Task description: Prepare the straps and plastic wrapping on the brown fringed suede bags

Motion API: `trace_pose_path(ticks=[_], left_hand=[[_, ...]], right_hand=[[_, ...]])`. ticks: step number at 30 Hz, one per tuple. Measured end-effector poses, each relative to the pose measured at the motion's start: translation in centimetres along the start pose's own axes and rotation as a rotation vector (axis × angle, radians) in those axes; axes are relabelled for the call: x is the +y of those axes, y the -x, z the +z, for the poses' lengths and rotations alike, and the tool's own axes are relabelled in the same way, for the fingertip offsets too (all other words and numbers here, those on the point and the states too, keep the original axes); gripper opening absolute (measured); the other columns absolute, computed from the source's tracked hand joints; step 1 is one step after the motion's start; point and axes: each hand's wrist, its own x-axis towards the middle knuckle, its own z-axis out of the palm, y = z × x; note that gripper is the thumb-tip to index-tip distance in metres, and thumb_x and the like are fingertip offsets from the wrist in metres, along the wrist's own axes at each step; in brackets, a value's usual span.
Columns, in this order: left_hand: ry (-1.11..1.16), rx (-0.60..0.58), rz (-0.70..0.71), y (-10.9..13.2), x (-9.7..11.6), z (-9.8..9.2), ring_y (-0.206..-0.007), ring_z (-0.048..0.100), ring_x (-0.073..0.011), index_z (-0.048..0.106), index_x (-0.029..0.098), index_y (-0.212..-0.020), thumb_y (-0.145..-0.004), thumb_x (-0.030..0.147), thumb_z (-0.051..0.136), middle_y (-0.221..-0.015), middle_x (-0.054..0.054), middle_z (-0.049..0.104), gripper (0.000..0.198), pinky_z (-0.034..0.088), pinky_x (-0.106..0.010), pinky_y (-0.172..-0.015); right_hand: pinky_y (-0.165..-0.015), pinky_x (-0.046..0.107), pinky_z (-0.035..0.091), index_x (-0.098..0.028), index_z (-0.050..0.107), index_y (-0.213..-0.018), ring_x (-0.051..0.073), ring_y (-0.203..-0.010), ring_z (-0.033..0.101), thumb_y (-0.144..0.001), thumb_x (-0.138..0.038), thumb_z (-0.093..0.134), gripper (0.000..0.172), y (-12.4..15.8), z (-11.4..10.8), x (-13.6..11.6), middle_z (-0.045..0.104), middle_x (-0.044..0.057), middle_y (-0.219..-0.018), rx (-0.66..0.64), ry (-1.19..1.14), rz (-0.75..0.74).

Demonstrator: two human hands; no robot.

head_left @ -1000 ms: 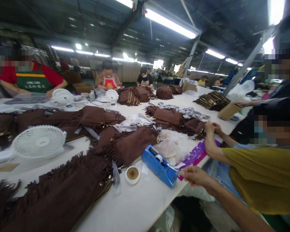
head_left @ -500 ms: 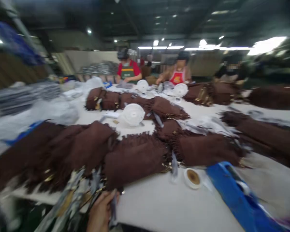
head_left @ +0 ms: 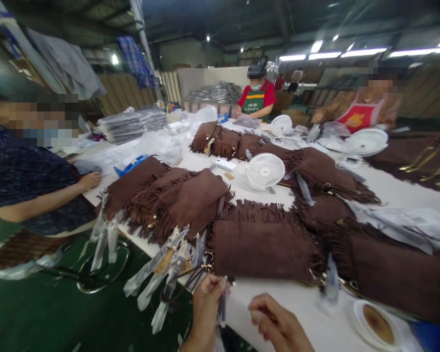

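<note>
My left hand (head_left: pixel 205 310) is closed at the near table edge, pinching a narrow dark strap wrapped in clear plastic (head_left: pixel 223 305). Right above it lies a brown fringed bag (head_left: pixel 260 252) with gold-coloured metal fittings at its corner. To the right, my right hand (head_left: pixel 278 320) hovers over the white table (head_left: pixel 242 296), fingers loosely bent and slightly apart, with nothing visible in them. Left of my hands, several plastic-wrapped straps (head_left: pixel 161 274) and a thin dark cord (head_left: pixel 174 288) hang over the edge from a heap of brown fringed bags (head_left: pixel 190 200).
A white fan (head_left: pixel 265 171) stands mid-table behind the bags. At lower right is a round white roll with a brown centre (head_left: pixel 376 322). A co-worker (head_left: pixel 29 161) sits at the left, near a stool (head_left: pixel 25 252); two co-workers (head_left: pixel 258 100) work across the table.
The view has swung left, bringing the left co-worker and stool into sight. My right hand has come into view. My left hand still holds the wrapped strap.
</note>
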Motion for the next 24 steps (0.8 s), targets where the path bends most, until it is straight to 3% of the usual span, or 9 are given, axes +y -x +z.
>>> trace_pose_path(ticks=[3,6,14,20,24], left_hand=[[0.009,-0.014,0.018,-0.1,-0.4,-0.2,-0.057,0.056,-0.0129,0.060,0.016,-0.071,-0.071,0.040,0.071,-0.063,-0.002,0.066,0.026,0.041,-0.022,-0.056],[0.014,-0.034,0.049,-0.1,-0.5,-0.4,-0.061,0.057,-0.0147,0.060,0.017,-0.072,-0.068,0.034,0.073,-0.064,-0.002,0.066,0.021,0.041,-0.023,-0.059],[0.015,-0.064,0.087,-0.1,-0.4,-0.8,-0.068,0.057,-0.0161,0.062,0.018,-0.074,-0.075,0.030,0.066,-0.069,-0.002,0.066,0.013,0.042,-0.023,-0.065],[0.031,-0.040,0.064,-0.2,-0.5,-0.9,-0.068,0.059,-0.0174,0.064,0.017,-0.071,-0.070,0.030,0.070,-0.068,-0.003,0.067,0.014,0.043,-0.024,-0.064],[0.059,-0.072,0.044,-0.5,-0.7,-1.1,-0.071,0.060,-0.0173,0.064,0.016,-0.072,-0.070,0.036,0.073,-0.070,-0.004,0.068,0.021,0.043,-0.023,-0.066]], right_hand=[[-0.060,0.021,0.039,-0.022,0.059,-0.083,0.012,-0.064,0.050,-0.089,-0.029,0.047,0.016,-4.7,2.5,-2.0,0.055,-0.003,-0.071,-0.073,0.093,-0.149],[-0.063,0.021,0.038,-0.022,0.059,-0.082,0.012,-0.070,0.054,-0.090,-0.023,0.047,0.014,-7.0,3.5,-2.5,0.059,-0.003,-0.075,-0.082,0.243,-0.210],[-0.068,0.022,0.038,-0.024,0.058,-0.090,0.015,-0.078,0.062,-0.096,-0.021,0.035,0.023,-7.2,4.7,-2.9,0.064,0.000,-0.085,0.004,0.648,-0.169],[-0.057,0.025,0.033,-0.025,0.058,-0.087,0.017,-0.070,0.064,-0.092,-0.013,0.039,0.022,-7.5,5.6,-4.1,0.065,0.000,-0.081,0.041,1.011,-0.151],[-0.057,0.025,0.033,-0.023,0.056,-0.086,0.018,-0.072,0.067,-0.089,-0.010,0.042,0.019,-7.9,5.6,-5.1,0.067,0.001,-0.081,-0.007,1.037,-0.109]])
